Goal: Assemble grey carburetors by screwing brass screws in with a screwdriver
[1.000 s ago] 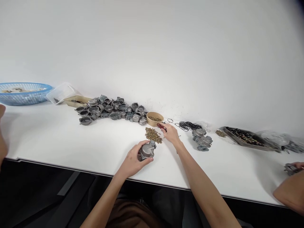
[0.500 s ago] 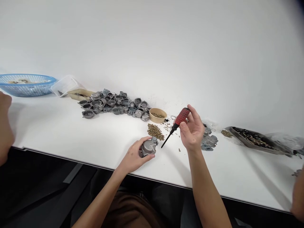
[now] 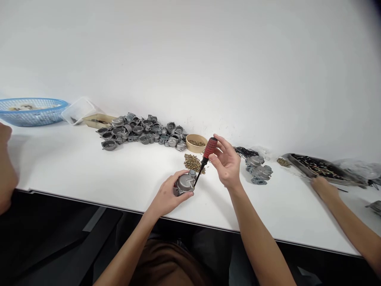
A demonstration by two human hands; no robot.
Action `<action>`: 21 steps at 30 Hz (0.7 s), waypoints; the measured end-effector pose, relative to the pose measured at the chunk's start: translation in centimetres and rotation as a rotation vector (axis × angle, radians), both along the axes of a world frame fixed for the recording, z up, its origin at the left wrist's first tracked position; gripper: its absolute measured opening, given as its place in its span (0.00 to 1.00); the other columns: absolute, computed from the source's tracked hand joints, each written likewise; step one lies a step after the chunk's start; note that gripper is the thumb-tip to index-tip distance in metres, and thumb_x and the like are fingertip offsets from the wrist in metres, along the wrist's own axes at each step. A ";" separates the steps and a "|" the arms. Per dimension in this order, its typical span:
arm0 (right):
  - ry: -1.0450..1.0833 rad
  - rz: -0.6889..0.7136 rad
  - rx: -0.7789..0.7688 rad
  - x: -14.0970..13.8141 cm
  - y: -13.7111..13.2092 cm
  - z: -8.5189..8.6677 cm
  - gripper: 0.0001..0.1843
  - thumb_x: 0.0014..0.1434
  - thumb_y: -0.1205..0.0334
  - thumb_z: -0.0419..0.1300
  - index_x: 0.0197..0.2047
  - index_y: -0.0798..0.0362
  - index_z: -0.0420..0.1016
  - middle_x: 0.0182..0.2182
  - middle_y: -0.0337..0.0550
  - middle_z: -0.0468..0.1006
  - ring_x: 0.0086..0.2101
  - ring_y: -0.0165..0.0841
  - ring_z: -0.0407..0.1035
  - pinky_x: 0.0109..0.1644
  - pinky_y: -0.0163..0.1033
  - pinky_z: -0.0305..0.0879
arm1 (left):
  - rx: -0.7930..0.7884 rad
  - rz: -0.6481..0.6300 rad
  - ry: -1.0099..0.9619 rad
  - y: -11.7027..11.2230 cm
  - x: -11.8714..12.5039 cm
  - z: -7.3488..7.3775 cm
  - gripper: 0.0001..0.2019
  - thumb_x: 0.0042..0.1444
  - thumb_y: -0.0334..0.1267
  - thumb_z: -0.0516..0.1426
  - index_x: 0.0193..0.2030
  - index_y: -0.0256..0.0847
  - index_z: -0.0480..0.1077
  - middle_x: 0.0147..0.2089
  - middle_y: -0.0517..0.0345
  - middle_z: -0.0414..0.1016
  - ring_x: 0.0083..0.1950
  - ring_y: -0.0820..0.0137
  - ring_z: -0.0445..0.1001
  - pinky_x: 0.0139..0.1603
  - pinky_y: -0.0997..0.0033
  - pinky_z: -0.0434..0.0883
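Observation:
My left hand (image 3: 166,195) is wrapped round a grey metal carburetor part (image 3: 184,183) that rests on the white table (image 3: 74,171) near its front edge. My right hand (image 3: 228,162) grips a screwdriver with a red handle (image 3: 209,147); its black shaft slants down and left, and the tip touches the right side of the grey part. A small pile of brass screws (image 3: 193,162) lies just behind the part.
A heap of grey metal parts (image 3: 139,133) and a tan bowl of screws (image 3: 195,143) stand at the back. Two more grey parts (image 3: 258,171) and black rings (image 3: 244,151) lie to the right. A blue basket (image 3: 29,111) sits far left. Another person's hand (image 3: 324,186) reaches toward a dark tray (image 3: 318,169); a further arm (image 3: 6,171) shows at left.
My right hand picked the red screwdriver up from beside the bowl, then lowered it leftward until the tip met the grey part. A co-worker's arm reached in at the right.

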State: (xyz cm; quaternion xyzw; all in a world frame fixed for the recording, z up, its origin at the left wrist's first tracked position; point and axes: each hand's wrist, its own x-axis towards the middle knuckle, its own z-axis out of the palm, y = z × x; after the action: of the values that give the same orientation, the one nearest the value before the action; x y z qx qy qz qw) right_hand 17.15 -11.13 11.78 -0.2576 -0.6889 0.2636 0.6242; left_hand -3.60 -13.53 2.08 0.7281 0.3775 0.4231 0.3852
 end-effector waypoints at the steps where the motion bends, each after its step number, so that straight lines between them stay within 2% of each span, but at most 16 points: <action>1: -0.006 -0.002 -0.006 0.0 0.0 0.0 0.27 0.65 0.60 0.65 0.65 0.41 0.69 0.53 0.47 0.75 0.45 0.38 0.75 0.46 0.47 0.81 | 0.000 0.002 0.001 0.0 0.0 0.0 0.31 0.58 0.43 0.66 0.67 0.54 0.64 0.67 0.56 0.70 0.65 0.57 0.70 0.68 0.57 0.66; 6: -0.038 -0.008 -0.016 0.0 0.0 -0.1 0.27 0.65 0.57 0.65 0.65 0.41 0.69 0.53 0.47 0.75 0.45 0.38 0.75 0.46 0.47 0.81 | -0.003 0.003 0.003 -0.1 0.0 0.3 0.30 0.59 0.43 0.66 0.67 0.54 0.64 0.66 0.56 0.71 0.63 0.57 0.72 0.66 0.57 0.68; 11: -0.063 0.007 -0.014 0.0 -0.1 -0.1 0.26 0.64 0.57 0.65 0.64 0.41 0.70 0.59 0.48 0.72 0.48 0.39 0.74 0.47 0.48 0.81 | 0.003 0.002 -0.010 -0.1 0.0 0.2 0.30 0.58 0.43 0.66 0.67 0.53 0.64 0.67 0.55 0.70 0.64 0.56 0.71 0.68 0.55 0.66; 17: -0.029 -0.033 -0.018 0.1 0.1 -0.2 0.27 0.64 0.55 0.65 0.65 0.43 0.69 0.52 0.48 0.75 0.45 0.39 0.75 0.46 0.49 0.81 | -0.020 -0.005 -0.009 -0.1 0.0 0.2 0.31 0.58 0.42 0.66 0.67 0.54 0.64 0.67 0.56 0.70 0.64 0.57 0.71 0.67 0.57 0.67; 21: -0.013 -0.040 -0.009 0.2 0.2 -0.3 0.27 0.64 0.56 0.65 0.65 0.42 0.68 0.52 0.48 0.74 0.45 0.39 0.75 0.45 0.49 0.81 | -0.022 -0.006 -0.005 -0.1 0.0 0.3 0.31 0.58 0.42 0.66 0.67 0.54 0.64 0.67 0.56 0.70 0.65 0.57 0.71 0.67 0.57 0.67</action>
State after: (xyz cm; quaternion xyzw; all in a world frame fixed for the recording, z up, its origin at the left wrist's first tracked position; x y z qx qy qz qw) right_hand 17.32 -10.96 11.51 -0.2757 -0.6865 0.2525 0.6237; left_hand -3.57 -13.65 2.37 0.7239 0.3791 0.4195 0.3954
